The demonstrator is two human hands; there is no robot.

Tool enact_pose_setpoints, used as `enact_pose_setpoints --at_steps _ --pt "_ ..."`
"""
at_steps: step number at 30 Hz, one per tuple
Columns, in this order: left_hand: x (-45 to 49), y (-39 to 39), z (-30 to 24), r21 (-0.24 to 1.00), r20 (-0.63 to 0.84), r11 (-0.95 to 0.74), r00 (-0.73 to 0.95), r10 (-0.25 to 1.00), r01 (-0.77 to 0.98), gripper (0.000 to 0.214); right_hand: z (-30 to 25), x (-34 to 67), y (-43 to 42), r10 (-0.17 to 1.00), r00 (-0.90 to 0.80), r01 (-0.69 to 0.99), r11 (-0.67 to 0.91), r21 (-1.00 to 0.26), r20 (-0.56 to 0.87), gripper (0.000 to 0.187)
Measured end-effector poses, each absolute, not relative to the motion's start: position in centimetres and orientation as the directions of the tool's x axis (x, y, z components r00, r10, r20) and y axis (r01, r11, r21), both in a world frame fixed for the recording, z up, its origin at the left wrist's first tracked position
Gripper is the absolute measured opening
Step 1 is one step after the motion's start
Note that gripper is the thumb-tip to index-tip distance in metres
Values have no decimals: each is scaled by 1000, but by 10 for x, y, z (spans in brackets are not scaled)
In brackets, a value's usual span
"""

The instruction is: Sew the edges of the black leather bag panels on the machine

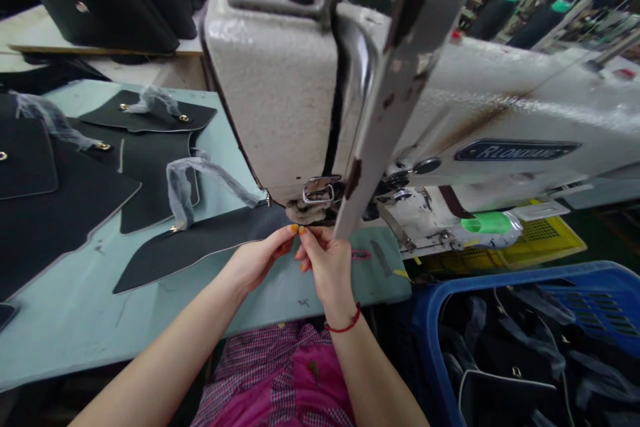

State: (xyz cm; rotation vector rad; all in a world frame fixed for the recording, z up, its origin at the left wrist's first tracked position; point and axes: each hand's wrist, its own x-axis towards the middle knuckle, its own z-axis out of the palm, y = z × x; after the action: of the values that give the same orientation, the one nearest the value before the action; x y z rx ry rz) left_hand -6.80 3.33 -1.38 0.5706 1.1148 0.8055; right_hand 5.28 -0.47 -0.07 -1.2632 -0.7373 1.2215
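Sewing machine (280, 93), upper centre: black panel (210, 237) pinched at edge by left hand (263, 253) and right hand (327, 263); to be kept flat, guided without pulling.

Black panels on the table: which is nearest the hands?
The panel reaching under the machine head, beside the left hand; others lie clear of both.

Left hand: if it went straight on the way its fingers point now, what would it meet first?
Most likely the right hand, just ahead of the left hand; the black panel is also close at the fingertips, and one view leaves the depth unclear.
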Motion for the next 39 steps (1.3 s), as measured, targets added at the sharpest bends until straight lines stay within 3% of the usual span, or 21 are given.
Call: enact_pose_setpoints --at_steps 6,14,21,28,34,39 --pt "-68 38 -15 784 -505 554 230 832 -280 34 -3 54 -14 960 217 -260 -116 -959 -175 22" --pt "-65 46 -11 818 -439 491 225 870 -301 33 -28 45 -39 945 140 -235 -259 -937 -296 25" --pt "-62 55 -14 846 -404 451 211 890 -285 33 -72 32 -60 943 79 -81 -317 -945 -323 27" --pt "-59 52 -16 841 -382 433 211 900 -323 32 -76 32 -63 958 14 31 -285 -958 -285 29" --pt "-45 38 -15 838 -387 375 52 920 -396 35 -73 34 -64 968 -3 84 -252 -964 -253 28" --pt "-30 19 -12 865 -472 411 -186 862 -288 30 -71 38 -63 980 -17 134 -197 -971 -201 24"
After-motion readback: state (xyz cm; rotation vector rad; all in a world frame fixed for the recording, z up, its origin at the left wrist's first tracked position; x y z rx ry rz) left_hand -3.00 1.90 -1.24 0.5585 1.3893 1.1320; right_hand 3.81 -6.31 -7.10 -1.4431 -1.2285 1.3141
